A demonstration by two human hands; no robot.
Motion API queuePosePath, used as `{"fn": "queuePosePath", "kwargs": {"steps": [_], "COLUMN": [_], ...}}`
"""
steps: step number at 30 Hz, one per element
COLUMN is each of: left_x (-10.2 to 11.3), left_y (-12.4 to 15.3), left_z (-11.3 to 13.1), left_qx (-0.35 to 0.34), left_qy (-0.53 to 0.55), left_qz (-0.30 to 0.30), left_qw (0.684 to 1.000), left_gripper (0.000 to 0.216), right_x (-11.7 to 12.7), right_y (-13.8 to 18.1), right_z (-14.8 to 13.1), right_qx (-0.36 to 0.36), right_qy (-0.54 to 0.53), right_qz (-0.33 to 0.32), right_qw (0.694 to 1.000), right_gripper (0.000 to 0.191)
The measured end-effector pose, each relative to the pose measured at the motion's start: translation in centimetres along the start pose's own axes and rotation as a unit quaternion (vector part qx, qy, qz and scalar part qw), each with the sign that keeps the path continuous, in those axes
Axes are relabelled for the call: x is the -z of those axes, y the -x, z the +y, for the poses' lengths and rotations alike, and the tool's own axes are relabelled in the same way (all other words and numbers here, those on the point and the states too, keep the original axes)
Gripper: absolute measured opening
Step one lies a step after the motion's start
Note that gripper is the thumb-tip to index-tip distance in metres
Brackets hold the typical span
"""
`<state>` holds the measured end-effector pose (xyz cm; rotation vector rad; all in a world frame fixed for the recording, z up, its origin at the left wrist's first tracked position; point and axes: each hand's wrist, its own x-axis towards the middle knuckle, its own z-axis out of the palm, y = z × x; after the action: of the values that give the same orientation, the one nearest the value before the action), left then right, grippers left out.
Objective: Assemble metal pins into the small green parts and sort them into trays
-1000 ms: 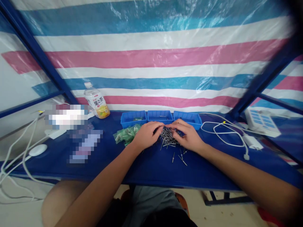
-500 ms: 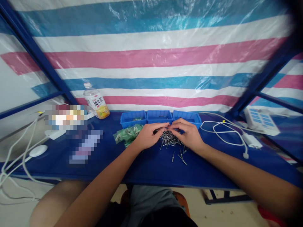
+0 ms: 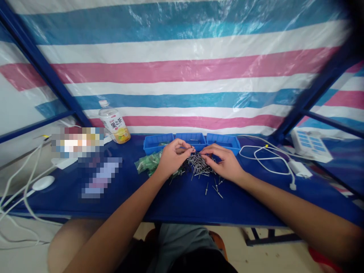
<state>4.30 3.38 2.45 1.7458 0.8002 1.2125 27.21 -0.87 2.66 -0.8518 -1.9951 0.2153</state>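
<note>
Metal pins [image 3: 201, 166] lie heaped, long axes mixed, between 2 hands; right hand [image 3: 226, 163] nearer, its grip indiscernible; left hand [image 3: 174, 158] pinches 1 small piece [image 3: 193, 149], kind unclear.

I've drawn the left hand [image 3: 173, 159] back from the right hand [image 3: 224, 161] — fingertips that met half a second ago now stand apart above the metal pins [image 3: 200, 163]. Its bent fingers have risen in front of the middle blue bin's [image 3: 190, 135] left end. Darker pins beside its thumb are uncovered — and my whole view has shifted slightly.
</note>
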Motion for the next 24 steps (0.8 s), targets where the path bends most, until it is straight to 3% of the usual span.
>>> {"fn": "queuePosePath", "kwargs": {"steps": [4, 7, 11, 16, 24], "left_x": [-0.3, -0.4, -0.3, -0.2, -0.5], "left_y": [0.4, 0.6, 0.5, 0.4, 0.6], "left_z": [0.6, 1.1, 1.3, 1.2, 1.2], "left_qx": [-0.024, -0.059, -0.071, -0.074, -0.061], "left_qy": [-0.034, -0.079, -0.125, -0.117, -0.084], "left_qz": [-0.015, -0.042, -0.054, -0.047, -0.066], "left_qw": [0.999, 0.994, 0.988, 0.989, 0.992], "left_gripper": [0.020, 0.019, 0.015, 0.018, 0.043], "right_x": [-0.2, -0.2, -0.2, -0.7, -0.8], "right_y": [0.2, 0.2, 0.1, 0.3, 0.5], "right_z": [0.2, 0.1, 0.1, 0.6, 0.5], "right_qx": [-0.042, -0.021, 0.003, -0.028, -0.050], "right_qy": [-0.010, -0.023, -0.029, -0.013, 0.003], "right_qz": [0.003, -0.013, -0.016, -0.006, -0.055], "right_qw": [0.999, 0.999, 0.999, 1.000, 0.997], "right_gripper": [0.024, 0.033, 0.019, 0.015, 0.019]}}
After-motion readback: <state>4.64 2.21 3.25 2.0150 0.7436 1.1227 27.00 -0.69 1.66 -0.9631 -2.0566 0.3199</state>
